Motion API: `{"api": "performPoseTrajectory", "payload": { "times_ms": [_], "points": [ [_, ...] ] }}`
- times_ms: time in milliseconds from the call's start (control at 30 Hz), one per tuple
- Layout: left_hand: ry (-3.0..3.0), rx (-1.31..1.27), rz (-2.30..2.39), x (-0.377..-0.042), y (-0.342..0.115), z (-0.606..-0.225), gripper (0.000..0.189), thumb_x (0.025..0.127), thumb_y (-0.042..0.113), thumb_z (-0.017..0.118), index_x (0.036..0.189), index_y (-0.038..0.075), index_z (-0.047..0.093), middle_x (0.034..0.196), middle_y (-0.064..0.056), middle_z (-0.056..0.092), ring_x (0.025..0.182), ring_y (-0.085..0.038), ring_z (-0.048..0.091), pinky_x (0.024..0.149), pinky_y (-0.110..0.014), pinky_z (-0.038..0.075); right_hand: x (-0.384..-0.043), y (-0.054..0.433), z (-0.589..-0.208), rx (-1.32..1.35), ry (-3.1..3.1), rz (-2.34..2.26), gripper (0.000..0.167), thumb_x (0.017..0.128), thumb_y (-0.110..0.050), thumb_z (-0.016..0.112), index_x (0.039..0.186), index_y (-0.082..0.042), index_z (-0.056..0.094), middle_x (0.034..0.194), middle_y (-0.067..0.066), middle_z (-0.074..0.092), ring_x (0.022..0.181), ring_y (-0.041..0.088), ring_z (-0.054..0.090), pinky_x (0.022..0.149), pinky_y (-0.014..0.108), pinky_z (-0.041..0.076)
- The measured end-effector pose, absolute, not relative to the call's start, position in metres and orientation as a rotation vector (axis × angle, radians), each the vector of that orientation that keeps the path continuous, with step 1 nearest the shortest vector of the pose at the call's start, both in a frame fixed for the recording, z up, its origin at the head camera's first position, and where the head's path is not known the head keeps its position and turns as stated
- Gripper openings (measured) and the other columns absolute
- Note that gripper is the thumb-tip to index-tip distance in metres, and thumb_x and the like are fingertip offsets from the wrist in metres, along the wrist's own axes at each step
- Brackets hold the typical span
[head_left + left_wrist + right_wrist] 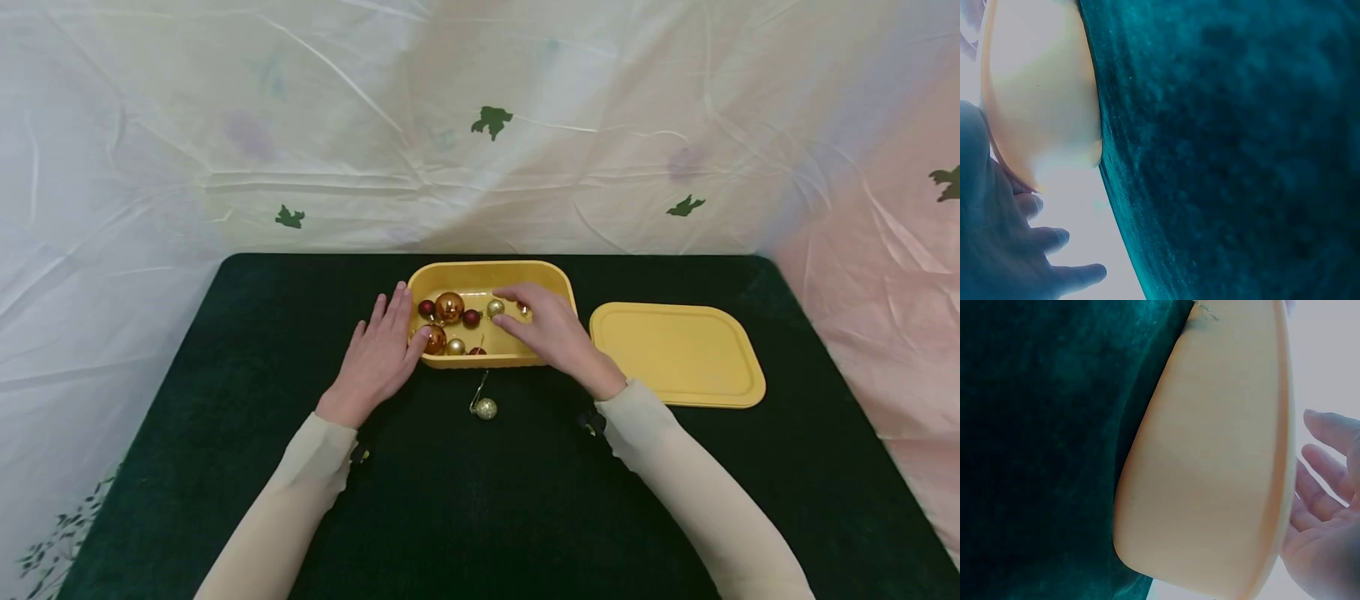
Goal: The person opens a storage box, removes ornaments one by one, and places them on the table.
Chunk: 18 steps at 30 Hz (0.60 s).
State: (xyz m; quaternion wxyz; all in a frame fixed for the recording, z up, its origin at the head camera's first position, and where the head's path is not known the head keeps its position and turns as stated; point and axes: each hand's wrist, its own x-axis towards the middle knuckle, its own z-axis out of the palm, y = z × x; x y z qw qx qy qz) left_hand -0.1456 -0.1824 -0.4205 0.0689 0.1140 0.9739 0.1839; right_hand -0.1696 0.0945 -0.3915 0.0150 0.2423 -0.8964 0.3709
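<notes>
A yellow plastic box [487, 362] holds several Christmas baubles, among them a shiny copper bauble [449, 307], a dark red bauble [471, 318] and a gold bauble [496, 307]. My left hand [378, 358] lies at the box's left end, fingers extended, thumb over the rim by another copper bauble [433, 339]. Over the right part of the box hovers my right hand [551, 329], its thumb and fingers spread apart near the gold bauble, with nothing seen between them. In the right wrist view those fingers [1325, 434] show beyond the box wall [1210, 456].
A glittery gold bauble [486, 408] with a hanging loop lies on the dark green tabletop [465, 517], just in front of the box. To the right of the box lies a flat yellow lid [678, 354]. Behind the table hangs a pale cloth [360, 125] with green leaf shapes.
</notes>
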Motion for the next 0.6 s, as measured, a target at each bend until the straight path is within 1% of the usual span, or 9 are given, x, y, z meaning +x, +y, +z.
{"api": "performPoseTrajectory", "payload": {
  "times_ms": [133, 367, 600],
  "points": [
    [2.933, 0.342, 0.540, -0.146, -0.182, -0.420, 0.077, 0.110, 0.055, 0.029, 0.167, 0.013, -0.002, 0.174, -0.003, -0.007, 0.159, -0.036, 0.002, 0.121, -0.068, 0.015, -0.177, 0.091, -0.395, 0.729, -2.847, 1.116, 0.041, 0.098, -0.021, 0.074, 0.135, -0.005, 0.067, 0.131, 0.013, 0.068, 0.113, 0.034, 0.065, 0.094, 0.048, 0.054],
    [2.932, 0.347, 0.527, -0.146, -0.182, -0.421, 0.077, 0.110, 0.055, 0.029, 0.167, 0.013, -0.002, 0.174, -0.004, -0.007, 0.159, -0.036, 0.002, 0.121, -0.068, 0.015, -0.188, 0.084, -0.399, 0.653, -2.977, 1.045, 0.042, 0.097, -0.021, 0.074, 0.136, -0.006, 0.067, 0.137, 0.013, 0.065, 0.127, 0.031, 0.060, 0.106, 0.048, 0.048],
    [2.920, 0.334, 0.536, -0.146, -0.182, -0.421, 0.078, 0.110, 0.055, 0.030, 0.167, 0.014, -0.004, 0.174, -0.003, -0.008, 0.159, -0.035, -0.001, 0.121, -0.068, 0.014, -0.197, 0.081, -0.403, 0.636, -3.040, 1.031, 0.045, 0.098, -0.021, 0.074, 0.138, -0.005, 0.065, 0.141, 0.014, 0.063, 0.130, 0.032, 0.058, 0.109, 0.048, 0.046]
  ]
}}
